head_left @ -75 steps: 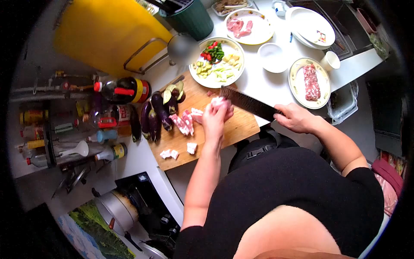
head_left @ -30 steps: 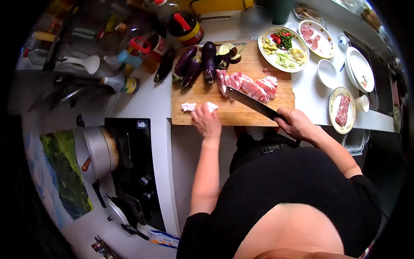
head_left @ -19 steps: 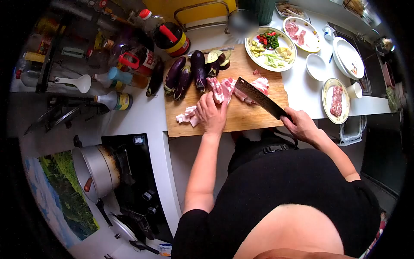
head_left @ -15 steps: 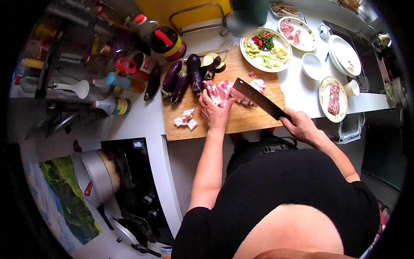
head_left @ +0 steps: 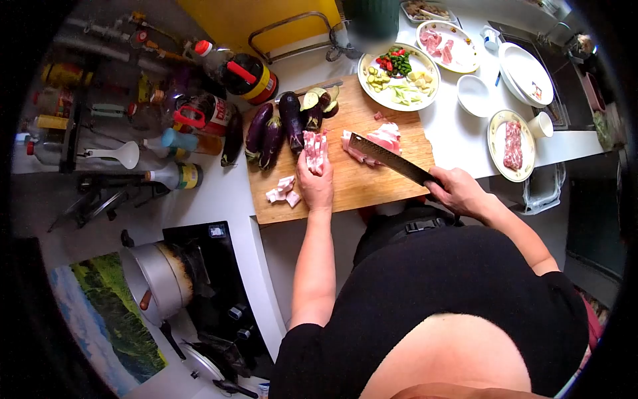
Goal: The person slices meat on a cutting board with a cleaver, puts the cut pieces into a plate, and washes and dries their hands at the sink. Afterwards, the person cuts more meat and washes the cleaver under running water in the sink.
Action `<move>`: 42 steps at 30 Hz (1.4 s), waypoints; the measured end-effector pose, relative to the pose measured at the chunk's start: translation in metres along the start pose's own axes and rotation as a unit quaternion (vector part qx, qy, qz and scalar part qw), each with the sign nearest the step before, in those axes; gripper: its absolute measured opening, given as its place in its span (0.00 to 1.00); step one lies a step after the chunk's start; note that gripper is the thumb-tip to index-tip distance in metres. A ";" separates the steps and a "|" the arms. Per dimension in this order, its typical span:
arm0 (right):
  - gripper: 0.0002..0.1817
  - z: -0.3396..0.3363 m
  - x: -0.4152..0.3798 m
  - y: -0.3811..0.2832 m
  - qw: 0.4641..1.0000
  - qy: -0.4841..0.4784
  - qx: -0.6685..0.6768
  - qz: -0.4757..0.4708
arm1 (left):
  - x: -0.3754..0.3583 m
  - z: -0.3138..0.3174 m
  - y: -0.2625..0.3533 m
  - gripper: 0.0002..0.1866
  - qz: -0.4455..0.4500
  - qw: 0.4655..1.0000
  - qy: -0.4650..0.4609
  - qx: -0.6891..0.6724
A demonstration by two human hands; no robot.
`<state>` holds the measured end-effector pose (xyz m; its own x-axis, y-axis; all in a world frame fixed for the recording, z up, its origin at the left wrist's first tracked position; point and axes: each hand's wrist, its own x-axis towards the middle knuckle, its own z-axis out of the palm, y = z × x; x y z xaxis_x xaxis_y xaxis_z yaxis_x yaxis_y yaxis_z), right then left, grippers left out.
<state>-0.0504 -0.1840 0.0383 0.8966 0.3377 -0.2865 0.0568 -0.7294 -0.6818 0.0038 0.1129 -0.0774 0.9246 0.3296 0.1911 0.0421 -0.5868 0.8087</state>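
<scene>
My left hand (head_left: 315, 187) is closed around a piece of pork belly (head_left: 316, 151) over the left half of the wooden cutting board (head_left: 345, 189). In my right hand (head_left: 457, 191) is the handle of a dark cleaver (head_left: 392, 159), its blade slanting up to the left. The blade overlaps a pile of sliced pork (head_left: 383, 137) on the board's right side. Small chunks of pork (head_left: 284, 191) lie by the board's left edge. Beyond my left hand are several eggplants (head_left: 271, 141), with a cut one (head_left: 312, 103) at the back.
Behind the board stands a plate of chopped vegetables (head_left: 399, 100). To the right are a white bowl (head_left: 474, 95), a plate with a meat strip (head_left: 513, 145) and a paper cup (head_left: 541, 125). Bottles (head_left: 252, 80) crowd the left; a pot (head_left: 156, 279) sits by the stove (head_left: 216, 292).
My left hand has moved left with a piece of pork, apart from the pile under the cleaver. The cleaver stays at the right-hand pile, its blade tilted slightly flatter.
</scene>
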 end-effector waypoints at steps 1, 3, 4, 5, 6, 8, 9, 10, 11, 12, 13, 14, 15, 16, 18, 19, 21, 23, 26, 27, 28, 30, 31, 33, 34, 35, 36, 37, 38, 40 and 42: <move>0.08 0.000 0.002 -0.001 1.000 -0.005 -0.019 -0.007 | -0.003 0.000 0.007 0.26 -0.012 0.999 0.011 -0.027; 0.08 0.000 0.004 -0.002 1.000 -0.001 -0.025 -0.009 | -0.010 0.000 0.009 0.25 -0.019 0.996 0.003 -0.092; 0.09 0.000 0.005 -0.002 0.999 0.003 -0.033 -0.012 | -0.014 -0.001 0.011 0.24 -0.027 0.987 -0.005 -0.157; 0.09 0.001 0.007 -0.002 0.999 0.002 -0.033 -0.010 | -0.021 -0.004 0.012 0.22 -0.093 0.975 -0.058 -0.194; 0.09 0.002 0.010 -0.002 1.000 0.020 -0.024 -0.002 | -0.027 -0.003 0.011 0.22 -0.095 0.974 -0.059 -0.195; 0.10 0.001 0.015 -0.005 0.999 0.036 -0.014 0.007 | -0.041 0.002 0.008 0.21 -0.055 0.966 -0.039 -0.250; 0.10 -0.002 0.017 -0.009 1.000 0.017 -0.021 0.014 | -0.046 0.002 0.011 0.20 -0.074 0.967 -0.036 -0.243; 0.10 -0.003 0.021 -0.012 0.999 -0.002 -0.028 0.019 | -0.048 0.003 0.011 0.20 -0.076 0.967 -0.035 -0.242; 0.10 -0.002 0.024 -0.016 0.999 -0.004 -0.028 0.019 | -0.050 0.003 0.011 0.20 -0.085 0.967 -0.026 -0.240; 0.11 0.000 0.027 -0.019 0.999 -0.021 -0.025 0.012 | -0.051 0.001 0.014 0.19 -0.095 0.967 -0.017 -0.237; 0.11 0.002 0.029 -0.022 0.999 -0.037 -0.022 0.006 | -0.050 0.000 0.018 0.18 -0.099 0.969 -0.013 -0.226; 0.11 0.005 0.033 -0.023 0.999 -0.039 -0.022 0.006 | -0.050 -0.002 0.022 0.18 -0.100 0.969 -0.012 -0.226; 0.12 0.010 0.036 -0.024 0.998 -0.045 -0.042 -0.006 | -0.050 -0.003 0.025 0.18 -0.098 0.968 0.004 -0.229; 0.12 0.014 0.039 -0.024 0.997 -0.050 -0.062 -0.017 | -0.050 -0.004 0.027 0.18 -0.096 0.968 0.019 -0.233; 0.13 0.020 0.044 -0.027 0.996 -0.055 -0.064 -0.025 | -0.050 -0.003 0.026 0.18 -0.087 0.981 0.031 -0.171; 0.13 0.023 0.047 -0.028 0.995 -0.072 -0.061 -0.030 | -0.051 -0.003 0.025 0.17 -0.077 0.990 0.041 -0.109; 0.12 0.030 0.052 -0.028 0.994 -0.096 -0.055 -0.022 | -0.050 0.002 0.018 0.18 -0.039 0.998 0.054 0.024; 0.12 0.029 0.052 -0.034 0.993 -0.103 -0.052 -0.013 | -0.049 0.008 0.016 0.21 0.011 0.983 0.071 0.166; 0.12 0.032 0.051 -0.035 0.993 -0.105 -0.045 -0.004 | -0.045 0.011 0.018 0.21 0.005 0.989 0.079 0.121; 0.11 0.033 0.051 -0.035 0.994 -0.102 -0.043 -0.007 | -0.044 0.013 0.017 0.21 0.021 0.993 0.090 0.078; 0.11 0.036 0.051 -0.035 0.994 -0.105 -0.042 -0.009 | -0.046 0.014 0.017 0.21 0.019 0.992 0.091 0.080; 0.11 0.041 0.051 -0.034 0.993 -0.090 -0.067 -0.031 | -0.047 0.017 0.019 0.23 -0.042 0.985 0.094 -0.138; 0.11 0.041 0.051 -0.036 0.993 -0.091 -0.067 -0.032 | -0.046 0.018 0.018 0.23 -0.043 0.985 0.095 -0.137; 0.11 0.042 0.050 -0.040 0.992 -0.091 -0.090 -0.015 | -0.045 0.020 0.014 0.24 -0.053 0.976 0.099 -0.186; 0.11 0.042 0.050 -0.039 0.992 -0.092 -0.090 -0.016 | -0.046 0.019 0.012 0.24 -0.053 0.976 0.100 -0.186; 0.11 0.042 0.051 -0.037 0.992 -0.088 -0.087 -0.021 | -0.047 0.018 0.009 0.24 -0.058 0.973 0.082 -0.209; 0.11 0.042 0.052 -0.036 0.993 -0.085 -0.084 -0.026 | -0.049 0.016 0.008 0.24 -0.063 0.969 0.064 -0.231; 0.11 0.039 0.053 -0.037 0.992 -0.086 -0.084 -0.027 | -0.050 0.011 0.007 0.23 -0.063 0.961 0.055 -0.263; 0.11 0.033 0.054 -0.041 0.992 -0.087 -0.091 -0.022 | -0.051 0.006 0.004 0.23 -0.062 0.952 0.046 -0.295; 0.11 0.031 0.055 -0.042 0.991 -0.087 -0.099 -0.016 | -0.058 -0.002 -0.003 0.21 -0.041 0.960 0.055 -0.272; 0.11 0.032 0.054 -0.042 0.989 -0.089 -0.115 -0.030 | -0.064 -0.009 -0.005 0.18 -0.016 0.959 0.065 -0.274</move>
<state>-0.0186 -0.1167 0.0302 0.7976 0.4698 -0.3784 0.2245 -0.8134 -0.5366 -0.0588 0.1018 -0.0889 0.8693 0.4518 0.2003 -0.1684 -0.1101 0.9795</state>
